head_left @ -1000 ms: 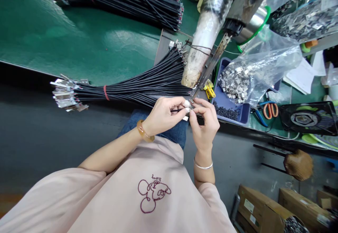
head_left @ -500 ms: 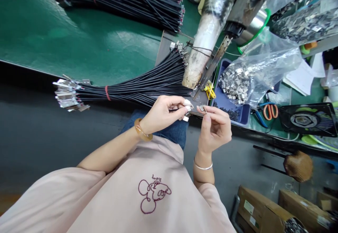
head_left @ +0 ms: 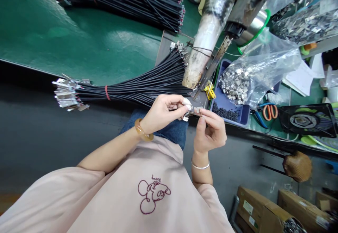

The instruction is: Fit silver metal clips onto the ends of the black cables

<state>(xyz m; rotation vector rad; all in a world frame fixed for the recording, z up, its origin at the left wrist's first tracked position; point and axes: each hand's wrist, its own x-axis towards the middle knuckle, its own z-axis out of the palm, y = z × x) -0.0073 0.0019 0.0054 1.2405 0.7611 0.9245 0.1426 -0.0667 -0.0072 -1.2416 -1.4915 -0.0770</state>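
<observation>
My left hand [head_left: 163, 114] pinches the end of a thin black cable with a small metal connector [head_left: 185, 117], just in front of the table edge. My right hand [head_left: 211, 130] is closed in a pinch on a small metal shell [head_left: 197, 110], held right beside the left fingertips. A banded bundle of black cables [head_left: 132, 86] lies on the table behind my hands, its metal ends [head_left: 66, 93] hanging over the left edge.
A wrapped machine arm [head_left: 208, 39] stands over the table behind my hands. A blue tray [head_left: 244, 111] holds black bits and a bag of metal shells [head_left: 237, 79]. Orange scissors [head_left: 269, 110], a small fan [head_left: 306, 118], a second cable bundle [head_left: 126, 0], cardboard boxes [head_left: 261, 206].
My right hand drew away to the right from the left hand, then came back towards it with a metal shell in its fingertips. The left hand stayed put.
</observation>
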